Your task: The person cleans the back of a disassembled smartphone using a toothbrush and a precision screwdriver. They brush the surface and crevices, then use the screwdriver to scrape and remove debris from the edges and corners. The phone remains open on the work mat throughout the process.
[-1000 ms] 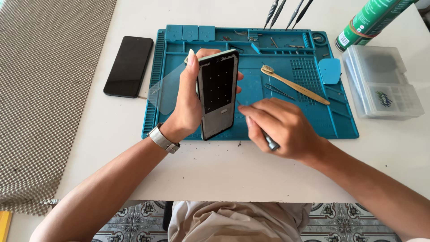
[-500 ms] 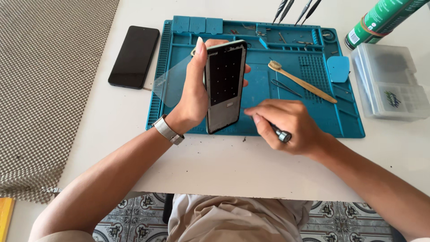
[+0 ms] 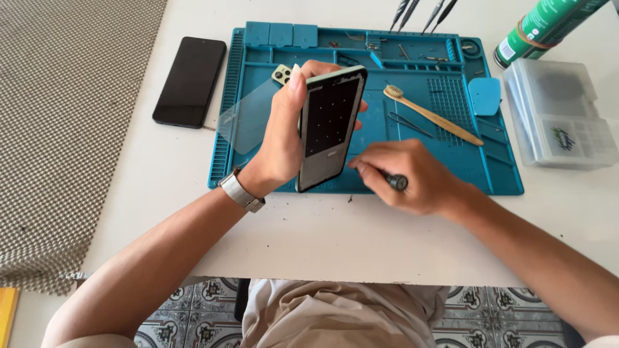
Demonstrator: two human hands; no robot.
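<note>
My left hand [image 3: 278, 138] holds a dark phone frame [image 3: 327, 132] upright on its lower edge over the blue work mat [image 3: 503, 177], with the inner side facing me. My right hand [image 3: 409, 174] is closed around a thin dark-handled tool [image 3: 394, 181] whose tip points at the frame's lower right edge. A steel watch band circles my left wrist. A pale green phone back with camera lenses [image 3: 282, 73] lies on the mat behind my left hand, mostly hidden. A clear glass sheet [image 3: 244, 116] lies on the mat's left side.
A black phone [image 3: 190, 80] lies screen-up left of the mat. On the mat are a wooden brush [image 3: 431, 115], tweezers [image 3: 410, 124] and a blue pick [image 3: 484, 95]. A clear plastic box [image 3: 560, 113] and a green can [image 3: 540, 27] stand at the right. Grey woven matting [image 3: 64, 129] covers the left.
My right hand has slid a little lower and rightward along the frame's bottom edge, still gripping the tool. The left hand keeps the frame upright in much the same spot.
</note>
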